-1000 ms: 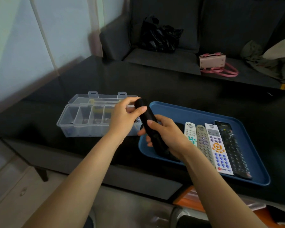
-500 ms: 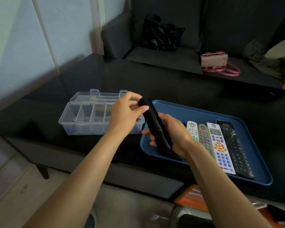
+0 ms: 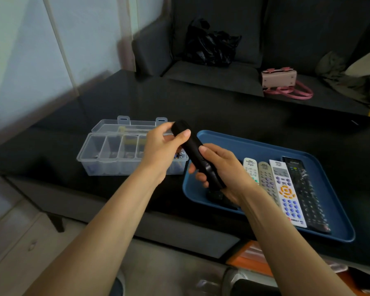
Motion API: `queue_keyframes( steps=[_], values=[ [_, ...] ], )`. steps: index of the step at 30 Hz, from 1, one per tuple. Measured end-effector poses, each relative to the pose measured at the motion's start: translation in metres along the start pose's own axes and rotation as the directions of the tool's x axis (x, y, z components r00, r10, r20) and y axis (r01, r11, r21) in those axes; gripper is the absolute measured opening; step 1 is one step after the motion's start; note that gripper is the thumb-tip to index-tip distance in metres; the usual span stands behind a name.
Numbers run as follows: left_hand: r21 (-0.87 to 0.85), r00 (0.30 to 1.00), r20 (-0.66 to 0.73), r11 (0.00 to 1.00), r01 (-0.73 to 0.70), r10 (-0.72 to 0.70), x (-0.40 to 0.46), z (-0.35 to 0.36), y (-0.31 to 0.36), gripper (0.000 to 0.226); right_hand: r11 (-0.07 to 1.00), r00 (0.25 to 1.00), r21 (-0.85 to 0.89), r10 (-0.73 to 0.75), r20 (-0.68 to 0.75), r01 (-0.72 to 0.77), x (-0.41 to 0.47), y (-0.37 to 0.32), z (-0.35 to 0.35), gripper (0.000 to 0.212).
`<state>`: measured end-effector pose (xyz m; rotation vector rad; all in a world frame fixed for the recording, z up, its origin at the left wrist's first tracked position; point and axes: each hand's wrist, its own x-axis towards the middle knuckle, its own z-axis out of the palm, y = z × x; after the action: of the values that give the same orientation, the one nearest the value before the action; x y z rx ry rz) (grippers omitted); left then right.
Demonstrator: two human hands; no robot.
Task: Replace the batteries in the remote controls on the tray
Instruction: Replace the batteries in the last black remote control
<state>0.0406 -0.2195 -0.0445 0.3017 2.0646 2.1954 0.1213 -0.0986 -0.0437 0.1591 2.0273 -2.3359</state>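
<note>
Over dark table (image 3: 222, 112): black remote (image 3: 195, 150) raised slightly higher since a moment ago, left hand (image 3: 161, 146) pinching top, right hand (image 3: 224, 167) wrapping bottom; cover apparently still closed.

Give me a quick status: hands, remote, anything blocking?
Both hands grip black remote, above blue tray. Four remotes wait. Nothing blocking.
</note>
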Motion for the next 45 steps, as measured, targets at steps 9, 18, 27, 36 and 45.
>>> queue_keyframes(
  steps=[9,18,27,36,45],
  values=[
    [0.057,1.000,0.009,0.998,-0.010,0.009,0.000,-0.003,0.000,0.022,0.997,0.996,-0.044,0.055,-0.074,-0.059,-0.001,-0.001,0.008,0.034],
    [0.001,0.986,-0.044,0.987,-0.162,0.162,0.001,-0.007,0.009,0.014,0.999,0.981,-0.017,0.040,-0.191,-0.044,0.005,0.002,0.007,0.022],
    [0.382,0.930,-0.015,0.861,-0.335,0.368,-0.002,0.000,-0.007,0.024,1.000,0.920,0.013,-0.002,-0.392,0.008,0.003,-0.003,-0.013,0.013],
    [0.683,0.693,0.678,0.138,-0.717,0.246,-0.009,0.010,-0.039,0.016,0.995,0.904,0.089,0.071,-0.421,-0.037,-0.001,-0.002,-0.019,0.019],
    [0.680,0.838,0.403,0.492,-0.543,0.368,-0.004,0.005,-0.025,0.024,0.996,0.930,0.032,0.088,-0.357,-0.082,0.000,0.002,-0.010,0.022]
  ],
)
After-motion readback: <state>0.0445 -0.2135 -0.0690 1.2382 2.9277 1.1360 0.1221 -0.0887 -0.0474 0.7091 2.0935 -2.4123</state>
